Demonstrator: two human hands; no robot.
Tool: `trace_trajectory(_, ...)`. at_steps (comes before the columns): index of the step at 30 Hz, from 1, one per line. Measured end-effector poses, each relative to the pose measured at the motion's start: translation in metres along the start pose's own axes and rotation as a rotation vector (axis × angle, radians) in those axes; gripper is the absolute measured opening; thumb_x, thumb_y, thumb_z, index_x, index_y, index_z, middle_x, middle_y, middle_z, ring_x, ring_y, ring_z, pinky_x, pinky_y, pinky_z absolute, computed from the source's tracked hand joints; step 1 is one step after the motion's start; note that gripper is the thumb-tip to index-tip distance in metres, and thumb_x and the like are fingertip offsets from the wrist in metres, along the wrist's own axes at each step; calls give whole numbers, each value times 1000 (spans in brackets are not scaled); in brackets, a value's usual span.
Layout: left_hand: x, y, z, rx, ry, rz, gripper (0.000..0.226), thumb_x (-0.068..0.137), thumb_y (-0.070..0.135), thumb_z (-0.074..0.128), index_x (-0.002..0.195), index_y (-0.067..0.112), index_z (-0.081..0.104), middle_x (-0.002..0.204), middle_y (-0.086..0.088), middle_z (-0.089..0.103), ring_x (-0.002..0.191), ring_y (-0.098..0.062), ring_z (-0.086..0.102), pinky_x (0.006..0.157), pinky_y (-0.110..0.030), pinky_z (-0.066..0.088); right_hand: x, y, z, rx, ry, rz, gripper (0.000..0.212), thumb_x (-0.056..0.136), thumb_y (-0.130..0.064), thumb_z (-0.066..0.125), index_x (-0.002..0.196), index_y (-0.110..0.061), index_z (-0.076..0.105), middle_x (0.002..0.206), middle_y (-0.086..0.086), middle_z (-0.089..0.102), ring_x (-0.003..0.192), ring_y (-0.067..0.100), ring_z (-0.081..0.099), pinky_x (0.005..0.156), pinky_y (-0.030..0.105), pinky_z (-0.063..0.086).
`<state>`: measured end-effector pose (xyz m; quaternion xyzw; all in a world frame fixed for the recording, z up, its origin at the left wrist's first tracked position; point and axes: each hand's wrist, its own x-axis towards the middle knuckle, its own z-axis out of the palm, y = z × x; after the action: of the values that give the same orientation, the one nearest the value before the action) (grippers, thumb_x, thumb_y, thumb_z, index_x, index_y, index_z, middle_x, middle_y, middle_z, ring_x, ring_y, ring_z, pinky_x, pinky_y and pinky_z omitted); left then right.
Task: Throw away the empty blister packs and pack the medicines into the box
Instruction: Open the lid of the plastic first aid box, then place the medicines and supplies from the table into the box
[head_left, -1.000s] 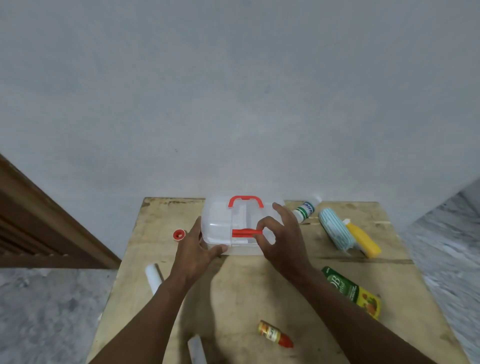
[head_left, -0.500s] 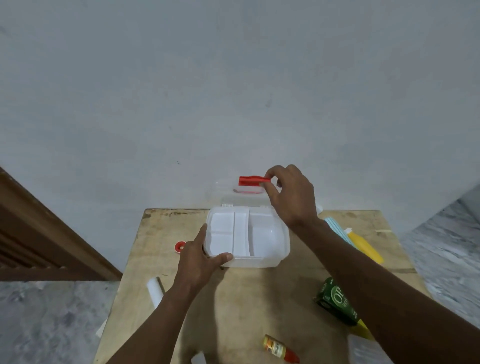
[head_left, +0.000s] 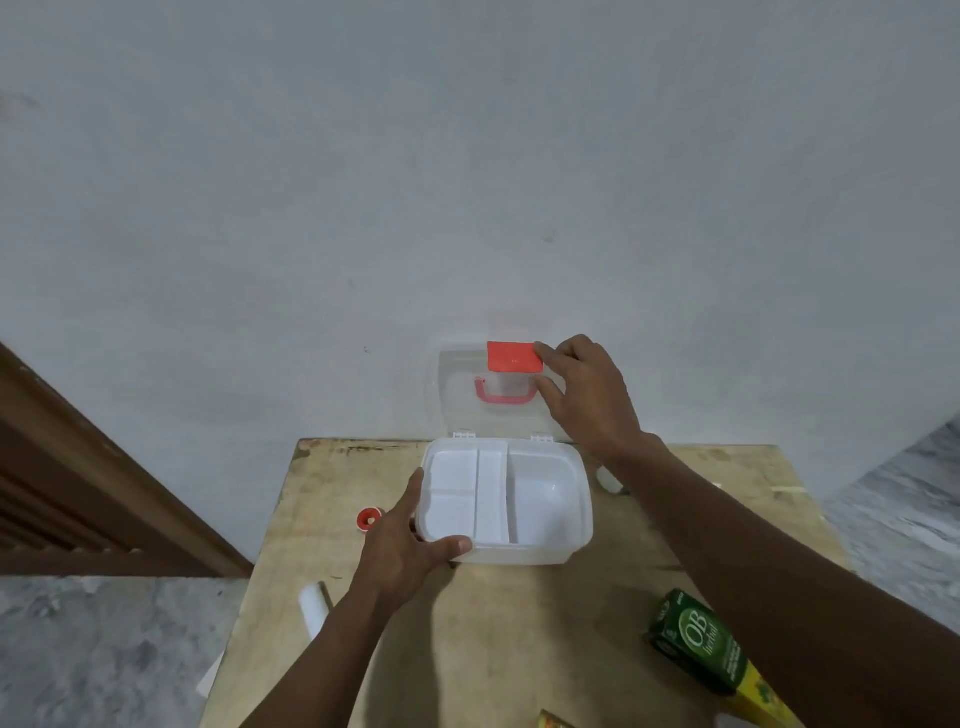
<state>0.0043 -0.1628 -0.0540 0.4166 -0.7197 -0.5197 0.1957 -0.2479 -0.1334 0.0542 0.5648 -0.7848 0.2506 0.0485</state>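
A translucent white box (head_left: 566, 551) with a divided inner tray stands at the back of the wooden table (head_left: 519, 649). Its clear lid (head_left: 457, 395), with a red handle and a red latch, stands upright against the wall. My right hand (head_left: 587, 395) pinches the lid's top edge beside the red latch. My left hand (head_left: 410, 545) grips the box's front left corner, thumb along the front wall. A green medicine carton (head_left: 696, 644) lies at the lower right, partly behind my right forearm.
A small red cap (head_left: 369, 518) lies left of the box. A white tube (head_left: 311, 613) sits near the table's left edge. A wooden frame stands at far left. The grey wall rises right behind the table.
The lid has swung from closed to fully upright, lifted by my right hand. My left hand has stayed on the box's front left corner.
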Motion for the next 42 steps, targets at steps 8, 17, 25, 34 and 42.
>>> trace_trajectory(8,-4,-4,7,36,37,-66,93,73,32,84,148,41,29,115,3,66,98,-14,61,61,-8,48,-2,0,-6,21,-67,-19,44,95,-21,62,139,-15,56,112,10,55,103,27,53,88,28,42)
trace_trajectory(17,-3,-1,4,81,4,-87,103,71,38,84,153,35,23,124,0,63,101,-17,63,74,-18,49,-33,6,-15,46,-155,63,51,96,-31,60,145,-20,48,127,9,55,118,27,52,102,34,42)
trace_trajectory(25,-3,-2,-1,249,7,-34,106,46,74,82,137,49,33,124,0,55,120,-29,47,95,-53,50,-129,46,-5,69,-256,219,40,85,-30,63,115,-4,69,107,19,69,103,38,64,87,45,54)
trace_trajectory(34,-3,2,19,212,42,24,121,44,64,85,141,26,23,139,-10,41,129,-31,38,97,-57,45,-215,80,-27,-92,-467,505,70,82,-47,72,141,-19,48,139,14,47,128,34,47,98,45,47)
trace_trajectory(42,2,-6,26,117,77,163,104,57,54,85,139,27,28,135,4,45,126,-20,45,101,-47,46,-245,90,-25,-355,-705,643,82,84,-42,69,150,-19,27,143,14,40,130,37,40,102,51,38)
